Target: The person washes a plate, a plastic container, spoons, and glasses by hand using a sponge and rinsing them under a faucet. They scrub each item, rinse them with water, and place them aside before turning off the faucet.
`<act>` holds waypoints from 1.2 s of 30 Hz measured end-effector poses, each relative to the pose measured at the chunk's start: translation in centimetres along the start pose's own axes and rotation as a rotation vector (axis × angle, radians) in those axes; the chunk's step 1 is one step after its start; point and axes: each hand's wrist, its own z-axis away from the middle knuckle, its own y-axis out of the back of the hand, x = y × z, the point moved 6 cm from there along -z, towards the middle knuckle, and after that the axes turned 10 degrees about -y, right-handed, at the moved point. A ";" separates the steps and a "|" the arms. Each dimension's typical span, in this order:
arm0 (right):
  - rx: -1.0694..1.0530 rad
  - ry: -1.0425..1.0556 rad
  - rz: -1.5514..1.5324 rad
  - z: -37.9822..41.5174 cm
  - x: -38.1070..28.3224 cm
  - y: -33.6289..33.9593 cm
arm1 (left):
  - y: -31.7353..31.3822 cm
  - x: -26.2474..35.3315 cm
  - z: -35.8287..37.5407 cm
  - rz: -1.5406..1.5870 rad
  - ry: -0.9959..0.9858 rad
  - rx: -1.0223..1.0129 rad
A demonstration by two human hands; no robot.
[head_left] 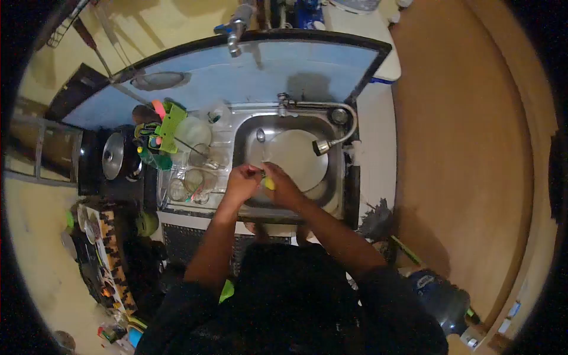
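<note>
A metal spoon [260, 136] points away from me over the sink, its bowl outermost and its handle running back between my hands. My left hand [241, 184] is closed at the near end of the handle, with its fingertips partly hidden. Pressed close beside it, my right hand [281, 187] is closed around a yellow sponge [270, 183], and its fingers touch the handle. Below the hands is the steel sink [241, 139], in which a large pale round plate or basin [299, 160] lies.
A curved faucet [354, 127] reaches over the sink's right side. Glasses [193, 177], a green utensil holder [171, 124] and a green bottle [155, 158] crowd the left drainboard. Farther left sits a lidded pot [113, 155]. Another tap [235, 41] projects above the blue backsplash.
</note>
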 end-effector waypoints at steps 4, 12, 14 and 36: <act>-0.065 -0.145 -0.295 0.3 0.9 -0.9 | -1.1 3.0 1.5 0.229 0.144 -0.111; -0.006 -0.569 -0.602 0.7 4.9 0.0 | -2.7 2.6 3.4 0.140 -0.267 -0.149; 0.020 -0.595 -0.624 0.8 6.0 0.3 | -3.6 0.9 4.0 0.055 -0.091 -0.315; 0.011 -0.366 -0.146 -2.2 7.2 3.6 | -0.4 -3.8 5.3 0.005 0.086 -0.319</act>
